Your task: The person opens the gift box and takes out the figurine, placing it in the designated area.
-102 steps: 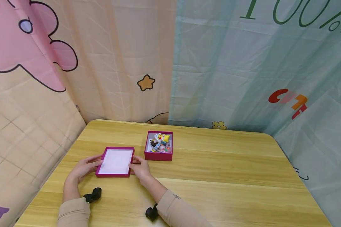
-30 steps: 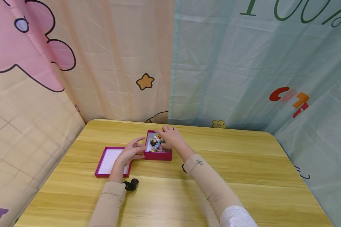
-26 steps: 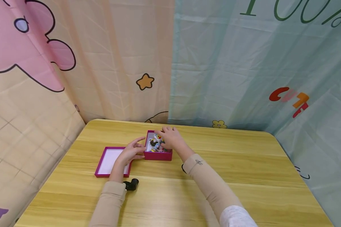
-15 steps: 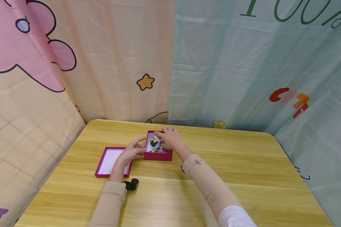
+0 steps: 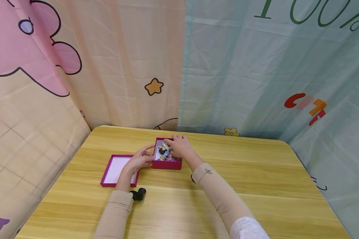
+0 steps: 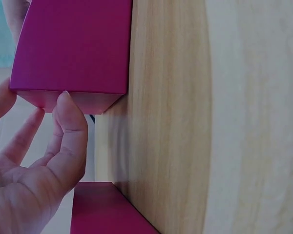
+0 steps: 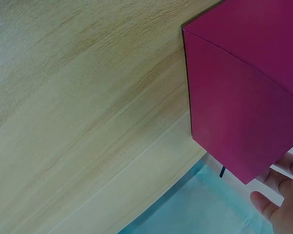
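A magenta box (image 5: 167,165) stands on the table, filled with several small colourful toy figures (image 5: 164,153). My left hand (image 5: 137,161) is at the box's left wall, its spread fingers touching it. In the left wrist view, a fingertip (image 6: 65,105) sits right at the edge of the box (image 6: 73,44). My right hand (image 5: 181,146) reaches over the right side of the box and covers part of the figures. In the right wrist view, the fingers (image 7: 266,204) are loosely bent at the box's upper edge.
A shallow magenta lid (image 5: 113,171) with a white inside lies left of the box, partly under my left forearm. The wooden table (image 5: 242,176) reaches back to printed curtains (image 5: 227,66). A black wrist camera (image 5: 139,194) sticks out beside my left sleeve.
Earlier both hands held the lid at the left. They have since left it on the table and moved right to the box. Over the last second they have hardly moved.
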Demonstrator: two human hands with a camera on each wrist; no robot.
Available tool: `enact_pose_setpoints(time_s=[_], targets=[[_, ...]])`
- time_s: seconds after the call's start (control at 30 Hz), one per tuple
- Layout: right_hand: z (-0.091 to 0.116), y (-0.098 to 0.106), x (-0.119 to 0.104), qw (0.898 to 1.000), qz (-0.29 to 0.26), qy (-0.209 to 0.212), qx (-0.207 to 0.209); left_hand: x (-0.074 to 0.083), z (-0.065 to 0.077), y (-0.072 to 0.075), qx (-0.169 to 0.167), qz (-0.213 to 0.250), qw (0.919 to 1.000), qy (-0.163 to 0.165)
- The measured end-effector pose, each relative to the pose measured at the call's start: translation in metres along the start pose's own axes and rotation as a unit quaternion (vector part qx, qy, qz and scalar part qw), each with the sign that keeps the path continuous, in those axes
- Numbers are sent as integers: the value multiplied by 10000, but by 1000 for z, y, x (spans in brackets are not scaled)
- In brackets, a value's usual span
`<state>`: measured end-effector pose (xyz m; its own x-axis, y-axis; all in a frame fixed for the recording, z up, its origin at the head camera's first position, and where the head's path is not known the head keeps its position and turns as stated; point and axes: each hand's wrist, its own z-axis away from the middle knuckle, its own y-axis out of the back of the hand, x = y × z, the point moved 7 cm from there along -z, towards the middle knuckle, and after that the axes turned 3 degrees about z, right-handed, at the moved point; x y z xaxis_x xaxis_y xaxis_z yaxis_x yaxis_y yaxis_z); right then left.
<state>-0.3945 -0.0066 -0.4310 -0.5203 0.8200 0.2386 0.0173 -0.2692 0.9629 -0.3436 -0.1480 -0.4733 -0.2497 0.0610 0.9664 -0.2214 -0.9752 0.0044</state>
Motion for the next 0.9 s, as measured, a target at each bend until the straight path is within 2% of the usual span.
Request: enact_pose_setpoints(time_s=[0.33,0.6,0.77,0.9], targets=[[1,1,1,10000,-52,14,27,0,-1,1,185,-108,9998,-31],[0,0,1,9999,-100,76,106,3,-3,-1,1,-254,9996,-110],[-1,-1,1,9998,-116,94,140,11,-5,-1,-121,-512,9982,-293],[-1,-1,2,9996,-110,106,219,14,-10,-1,-114,-708,9969,-319]])
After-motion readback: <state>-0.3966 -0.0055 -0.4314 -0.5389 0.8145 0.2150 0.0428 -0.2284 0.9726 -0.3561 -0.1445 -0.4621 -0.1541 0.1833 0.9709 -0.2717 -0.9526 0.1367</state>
